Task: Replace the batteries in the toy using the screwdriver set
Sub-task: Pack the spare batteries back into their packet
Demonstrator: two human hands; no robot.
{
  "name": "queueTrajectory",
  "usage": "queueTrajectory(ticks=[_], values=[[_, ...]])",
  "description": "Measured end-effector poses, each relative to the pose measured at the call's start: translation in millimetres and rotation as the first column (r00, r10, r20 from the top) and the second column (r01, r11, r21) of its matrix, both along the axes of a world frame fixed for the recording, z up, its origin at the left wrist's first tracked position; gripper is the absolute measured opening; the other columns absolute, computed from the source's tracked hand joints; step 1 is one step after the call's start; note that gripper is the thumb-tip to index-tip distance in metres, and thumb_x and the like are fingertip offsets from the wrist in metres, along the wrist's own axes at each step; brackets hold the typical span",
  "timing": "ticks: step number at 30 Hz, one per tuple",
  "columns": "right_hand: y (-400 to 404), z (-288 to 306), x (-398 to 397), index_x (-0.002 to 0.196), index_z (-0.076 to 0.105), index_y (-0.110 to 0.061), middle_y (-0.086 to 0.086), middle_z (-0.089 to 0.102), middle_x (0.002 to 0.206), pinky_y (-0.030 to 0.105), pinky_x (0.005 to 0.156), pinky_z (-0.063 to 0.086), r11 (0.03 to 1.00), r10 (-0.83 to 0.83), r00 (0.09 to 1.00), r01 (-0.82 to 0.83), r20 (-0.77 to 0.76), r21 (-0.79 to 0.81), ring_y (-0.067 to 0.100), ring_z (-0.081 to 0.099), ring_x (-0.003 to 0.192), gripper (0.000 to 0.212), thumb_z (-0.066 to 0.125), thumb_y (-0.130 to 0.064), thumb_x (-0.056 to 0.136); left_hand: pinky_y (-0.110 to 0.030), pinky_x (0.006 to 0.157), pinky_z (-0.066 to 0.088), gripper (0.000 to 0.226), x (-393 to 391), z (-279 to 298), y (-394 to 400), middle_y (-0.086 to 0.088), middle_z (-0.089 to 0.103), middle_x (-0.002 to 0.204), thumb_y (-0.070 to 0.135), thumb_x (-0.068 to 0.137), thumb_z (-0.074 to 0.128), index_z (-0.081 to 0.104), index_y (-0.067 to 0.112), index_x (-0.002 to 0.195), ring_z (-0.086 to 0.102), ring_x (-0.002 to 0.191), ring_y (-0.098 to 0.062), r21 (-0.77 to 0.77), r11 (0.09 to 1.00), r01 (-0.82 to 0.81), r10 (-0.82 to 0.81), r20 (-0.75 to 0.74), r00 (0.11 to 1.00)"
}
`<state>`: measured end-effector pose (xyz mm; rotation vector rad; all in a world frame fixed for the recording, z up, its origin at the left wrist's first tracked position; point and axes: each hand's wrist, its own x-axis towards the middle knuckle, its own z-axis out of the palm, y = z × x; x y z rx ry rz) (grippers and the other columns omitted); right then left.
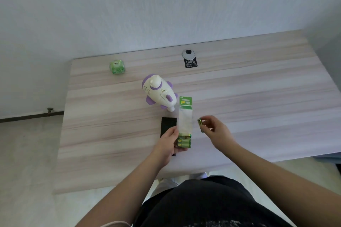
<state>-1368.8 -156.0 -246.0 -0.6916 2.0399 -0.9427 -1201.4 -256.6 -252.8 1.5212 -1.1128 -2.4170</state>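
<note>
We note the right hand [215, 131] pinching one green battery [200, 125] just right of the battery pack [185, 121]. The left hand [170, 143] grips the pack's near end; green header reads "GP". White-and-purple toy [159, 92] lies beyond the pack on the tabletop [258, 97].

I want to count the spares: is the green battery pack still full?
Partly empty. The battery pack is flat in its upper part, batteries remain at its lower end, and the right hand holds batteries.
</note>
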Motion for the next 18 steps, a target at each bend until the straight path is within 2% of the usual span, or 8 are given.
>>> queueTrajectory(ticks=[5, 9, 15, 18], values=[[-1.0, 17.3, 16.8, 0.101, 0.066, -0.027, -0.012, 0.071, 0.089, 0.008, 0.07, 0.047, 0.996, -0.038, 0.999, 0.038, 0.0, -0.081, 0.0, 0.065, 0.083, 0.015, 0.07, -0.023, 0.087, -0.044, 0.075, 0.058, 0.031, -7.0, 2.1, 2.6, -0.02, 0.065, 0.117, 0.027, 0.104, 0.038, 0.054, 0.009, 0.125, 0.066, 0.096, -0.03, -0.008, 1.0, 0.006, -0.006, -0.035, 0.999], [-8.5, 19.5, 29.6, 0.096, 0.065, -0.027, -0.011, 0.072, 0.087, 0.015, 0.074, 0.052, 0.979, -0.141, 0.989, 0.146, 0.048, -0.139, 0.001, 0.067, 0.082, 0.015, 0.073, -0.021, 0.084, -0.045, 0.078, 0.058, 0.031, -5.8, 4.4, 2.8, -0.019, 0.065, 0.116, 0.027, 0.104, 0.037, 0.055, 0.01, 0.123, 0.066, 0.099, -0.031, -0.009, 1.0, 0.024, -0.024, -0.057, 0.998], [-13.6, 23.1, 37.2, 0.104, 0.061, -0.022, -0.01, 0.07, 0.092, 0.016, 0.072, 0.051, 0.967, -0.225, 0.974, 0.227, 0.033, -0.113, 0.003, 0.066, 0.085, 0.018, 0.069, -0.024, 0.088, -0.046, 0.083, 0.057, 0.026, -0.8, 9.2, -0.4, -0.017, 0.065, 0.118, 0.023, 0.105, 0.037, 0.054, 0.013, 0.122, 0.064, 0.107, -0.033, 0.007, 1.0, -0.002, 0.003, -0.087, 0.996], [-15.1, 25.5, 36.0, 0.111, 0.057, -0.023, -0.009, 0.068, 0.097, 0.022, 0.075, 0.053, 0.943, -0.309, 0.944, 0.32, 0.117, -0.09, 0.006, 0.066, 0.088, 0.021, 0.064, -0.025, 0.092, -0.047, 0.084, 0.057, 0.026, -0.6, 10.3, 0.3, -0.015, 0.065, 0.119, 0.022, 0.105, 0.036, 0.053, 0.014, 0.123, 0.064, 0.108, -0.032, 0.02, 1.0, -0.015, 0.016, -0.086, 0.996]])
